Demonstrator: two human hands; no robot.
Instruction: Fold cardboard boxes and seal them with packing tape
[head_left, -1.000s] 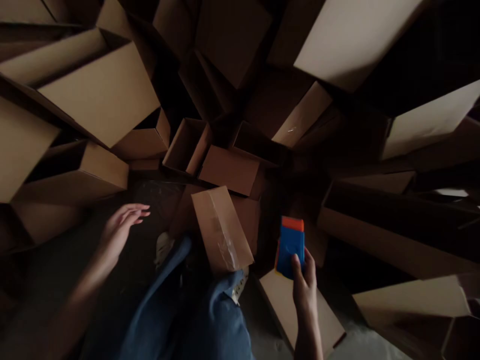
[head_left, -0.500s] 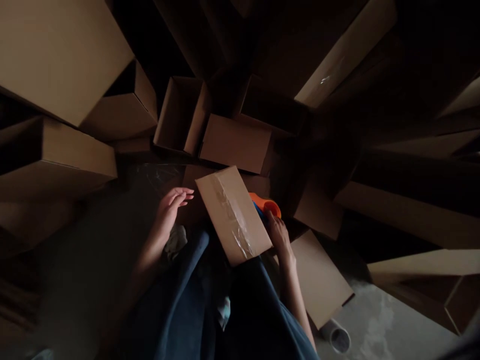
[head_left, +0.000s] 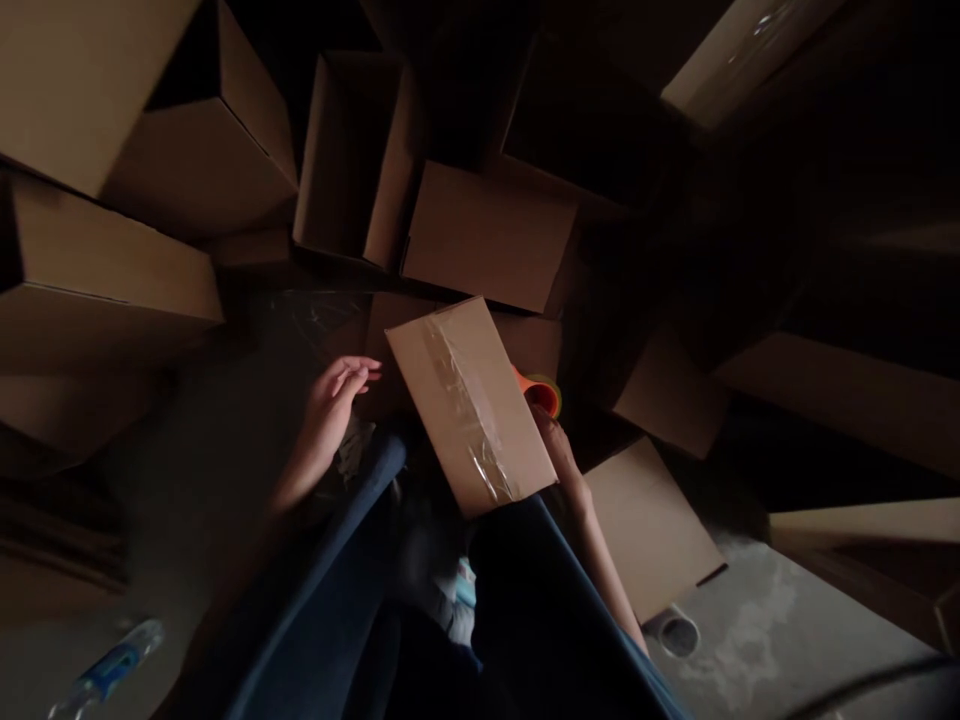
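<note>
A small cardboard box (head_left: pixel 457 410) with clear, wrinkled tape along its top rests tilted on my right knee. To the left of it is my left hand (head_left: pixel 334 400), its fingers stretched out and holding nothing, a short gap from the box's edge. My right hand (head_left: pixel 555 445) is at the box's right side, closed on an orange tape dispenser (head_left: pixel 543 396). The box hides part of the dispenser and some of my right fingers.
Open cardboard boxes (head_left: pixel 487 235) crowd the front and both sides. A flat-sided carton (head_left: pixel 652 530) lies right of my leg, with a grey tube-like roll (head_left: pixel 679 634) beside it. A plastic bottle (head_left: pixel 112 665) lies on the floor at lower left.
The view has shifted, bringing the bottle into sight at lower left. The dispenser sits further behind the box, its blue part now hidden. My left hand remains apart from the box.
</note>
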